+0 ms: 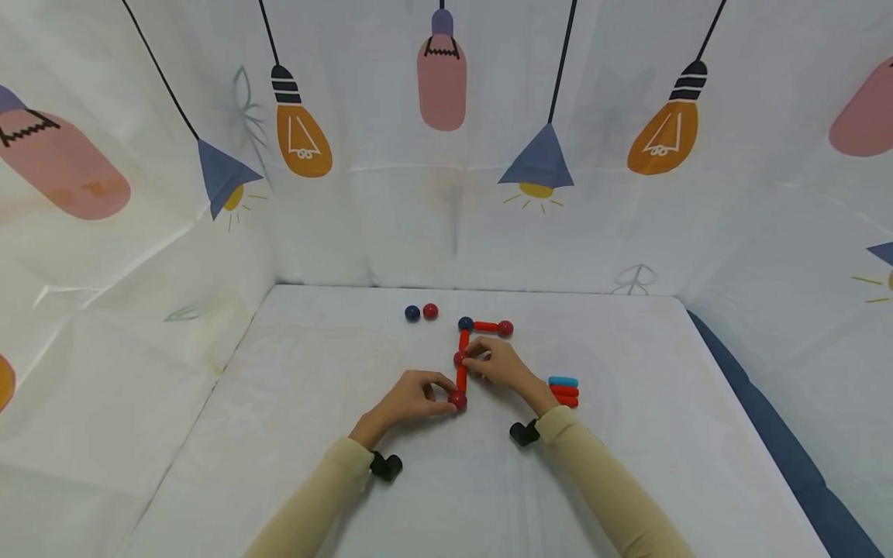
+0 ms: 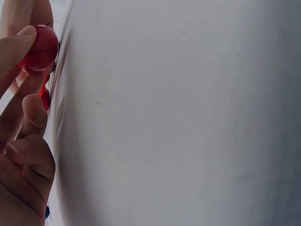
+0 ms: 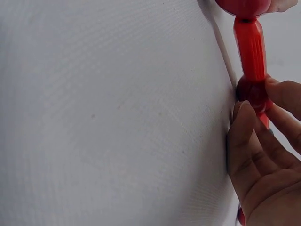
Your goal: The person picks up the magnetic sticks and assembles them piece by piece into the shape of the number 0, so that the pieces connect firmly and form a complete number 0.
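Observation:
On the white table lies a chain of balls joined by red rods. My left hand [image 1: 412, 397] pinches the red ball [image 1: 457, 401] at its near end between thumb and finger; the left wrist view shows this ball [image 2: 43, 49] close up. A red rod [image 1: 462, 379] runs from it to a middle red ball [image 1: 458, 359], which my right hand [image 1: 498, 364] pinches. Farther back, another red rod [image 1: 464, 339] reaches a dark blue ball [image 1: 466, 325]. From there a third rod [image 1: 485, 326] extends right to a red ball [image 1: 505, 328].
A loose dark blue ball [image 1: 412, 313] and a loose red ball [image 1: 430, 311] sit left of the chain's far end. Beside my right wrist, a light blue rod [image 1: 563, 381] lies alongside red rods [image 1: 567, 401]. A printed white curtain [image 1: 391, 225] stands behind the table.

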A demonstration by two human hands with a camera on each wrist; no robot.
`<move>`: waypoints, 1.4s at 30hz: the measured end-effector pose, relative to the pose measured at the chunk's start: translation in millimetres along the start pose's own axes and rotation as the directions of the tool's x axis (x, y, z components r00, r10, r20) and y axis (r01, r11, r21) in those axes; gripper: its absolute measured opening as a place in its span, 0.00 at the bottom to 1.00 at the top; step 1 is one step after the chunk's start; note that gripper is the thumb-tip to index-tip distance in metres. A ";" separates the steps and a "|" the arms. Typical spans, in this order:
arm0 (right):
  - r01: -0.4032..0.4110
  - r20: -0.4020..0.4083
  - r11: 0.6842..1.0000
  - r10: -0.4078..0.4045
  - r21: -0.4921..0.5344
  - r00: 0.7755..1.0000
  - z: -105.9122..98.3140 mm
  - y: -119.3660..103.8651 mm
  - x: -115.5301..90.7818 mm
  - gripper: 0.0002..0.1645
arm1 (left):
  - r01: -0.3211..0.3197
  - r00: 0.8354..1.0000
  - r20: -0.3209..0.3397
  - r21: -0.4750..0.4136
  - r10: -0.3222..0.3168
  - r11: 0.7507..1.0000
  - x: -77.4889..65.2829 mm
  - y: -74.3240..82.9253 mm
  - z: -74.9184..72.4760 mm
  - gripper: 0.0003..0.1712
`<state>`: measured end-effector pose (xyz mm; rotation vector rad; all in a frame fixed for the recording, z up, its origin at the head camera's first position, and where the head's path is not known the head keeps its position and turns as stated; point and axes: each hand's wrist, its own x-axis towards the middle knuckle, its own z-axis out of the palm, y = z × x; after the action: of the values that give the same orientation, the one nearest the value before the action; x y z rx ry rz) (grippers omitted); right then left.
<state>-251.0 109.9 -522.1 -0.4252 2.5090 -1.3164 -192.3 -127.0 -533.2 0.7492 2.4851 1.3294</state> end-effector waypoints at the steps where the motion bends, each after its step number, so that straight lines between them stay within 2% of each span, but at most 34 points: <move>1: -0.002 0.003 1.000 0.002 0.002 1.000 0.3 0.5 0.1 0.13 | 0.001 1.000 -0.001 0.000 -0.001 1.000 0.0 0.4 0.2 0.14; 9: -0.006 0.017 1.000 0.006 0.007 1.000 0.4 1.5 -0.8 0.14 | 0.012 1.000 0.001 0.010 -0.012 1.000 -0.2 4.5 3.0 0.14; 16: 0.019 0.001 0.999 -0.019 -0.048 1.000 -1.1 -1.0 -1.3 0.14 | 0.002 1.000 -0.004 0.013 -0.002 1.000 4.8 1.4 7.8 0.13; 25: 0.055 -0.001 0.991 -0.056 -0.124 0.998 -2.2 -2.8 -1.1 0.14 | 0.064 0.998 -0.022 -0.007 -0.064 0.998 5.0 5.1 10.8 0.14; 34: 0.014 0.030 0.994 -0.011 -0.110 0.999 -2.1 -4.5 -1.5 0.20 | 0.094 0.994 -0.060 -0.045 -0.097 0.995 2.5 6.1 11.0 0.17; 37: 0.007 0.042 0.993 -0.002 -0.118 0.999 -6.1 -5.8 -5.8 0.22 | 0.102 0.992 -0.065 -0.043 -0.105 0.994 2.4 5.6 11.1 0.17; 42: 0.031 0.031 0.980 -0.025 -0.195 0.999 -20.0 -2.6 -18.9 0.24 | 0.112 0.991 -0.067 -0.052 -0.115 0.992 2.8 3.4 11.3 0.17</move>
<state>-240.8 130.7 -507.0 -0.5186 2.6282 -1.0680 -188.8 -116.0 -536.7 0.5513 2.4977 1.3915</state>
